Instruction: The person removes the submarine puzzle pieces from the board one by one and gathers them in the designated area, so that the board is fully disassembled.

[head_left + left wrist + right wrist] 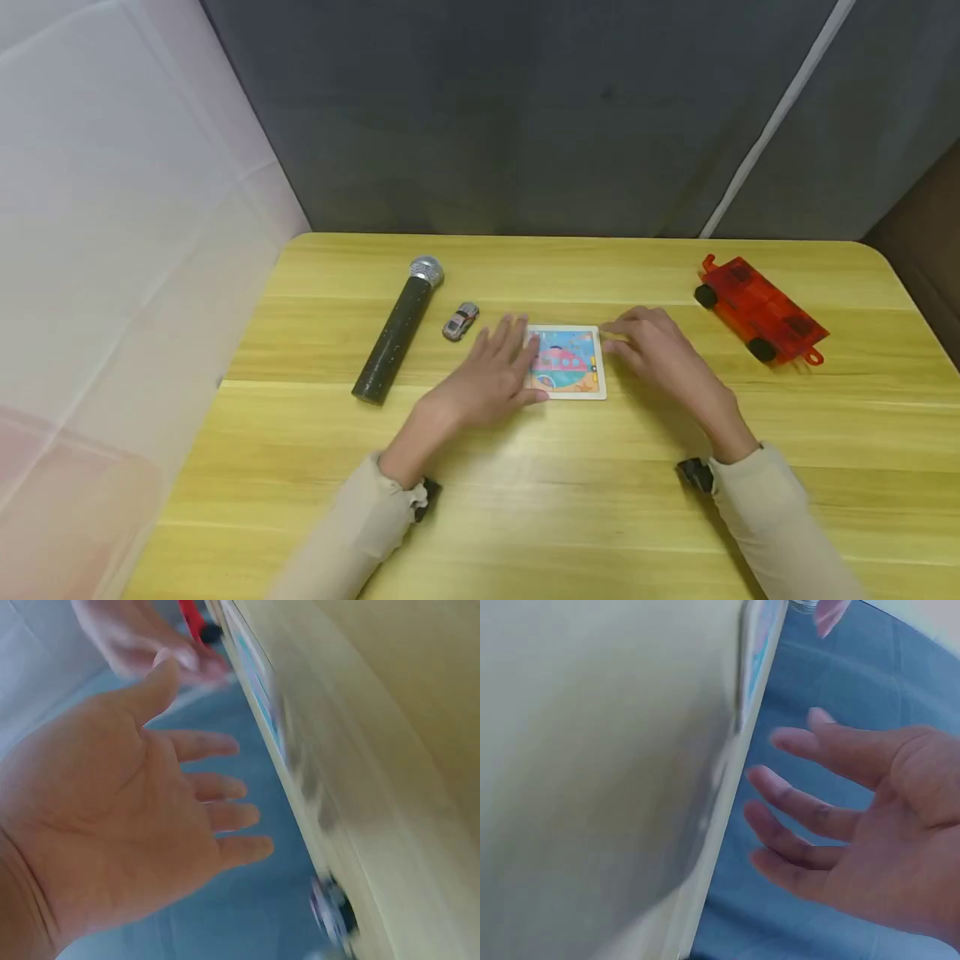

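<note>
A small picture board [570,361] with a white frame and a pink and blue cartoon lies flat in the middle of the yellow wooden table [525,500]. My left hand [495,367] hovers over its left edge with fingers spread, holding nothing. My right hand [652,342] is just off its right edge, fingers straight and loose, also holding nothing. In the left wrist view the left hand [150,810] shows an open palm beside the table edge. The right hand [840,825] appears with spread fingers in the blurred right wrist view.
A black microphone [399,329] with a silver head lies at the left. A tiny grey toy car [461,321] sits beside it. A red see-through wheeled toy chassis [761,310] lies at the far right. Grey curtain hangs behind the table, white sheeting at the left.
</note>
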`<control>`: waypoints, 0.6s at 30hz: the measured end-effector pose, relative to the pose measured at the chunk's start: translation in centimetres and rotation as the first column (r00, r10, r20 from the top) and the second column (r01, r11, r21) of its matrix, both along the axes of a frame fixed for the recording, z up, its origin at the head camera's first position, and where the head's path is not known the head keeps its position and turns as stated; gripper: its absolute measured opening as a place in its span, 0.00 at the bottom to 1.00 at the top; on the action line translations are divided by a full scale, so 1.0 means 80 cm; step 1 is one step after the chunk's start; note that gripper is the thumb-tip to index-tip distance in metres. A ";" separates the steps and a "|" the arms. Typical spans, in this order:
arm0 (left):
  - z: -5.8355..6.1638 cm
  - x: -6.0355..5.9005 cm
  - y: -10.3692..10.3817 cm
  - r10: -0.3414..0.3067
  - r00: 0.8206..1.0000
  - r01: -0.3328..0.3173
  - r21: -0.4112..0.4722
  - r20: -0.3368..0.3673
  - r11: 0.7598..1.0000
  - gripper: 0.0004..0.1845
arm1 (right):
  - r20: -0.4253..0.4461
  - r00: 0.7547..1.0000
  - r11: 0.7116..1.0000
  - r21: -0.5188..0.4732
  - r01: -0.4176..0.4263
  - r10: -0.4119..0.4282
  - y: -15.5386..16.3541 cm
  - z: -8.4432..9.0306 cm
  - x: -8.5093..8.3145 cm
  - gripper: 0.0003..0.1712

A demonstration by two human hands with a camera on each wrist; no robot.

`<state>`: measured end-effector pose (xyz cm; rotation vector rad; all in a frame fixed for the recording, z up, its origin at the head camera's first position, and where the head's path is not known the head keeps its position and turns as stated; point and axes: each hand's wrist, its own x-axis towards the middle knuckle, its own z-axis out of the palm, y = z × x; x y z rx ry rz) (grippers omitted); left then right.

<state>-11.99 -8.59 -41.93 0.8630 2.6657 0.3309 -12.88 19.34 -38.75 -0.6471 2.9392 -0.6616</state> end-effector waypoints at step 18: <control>0.037 0.021 0.065 -0.046 0.995 0.064 -0.211 0.090 0.975 0.34 | 0.034 0.999 0.996 0.080 -0.036 0.033 -0.036 0.000 -0.023 0.09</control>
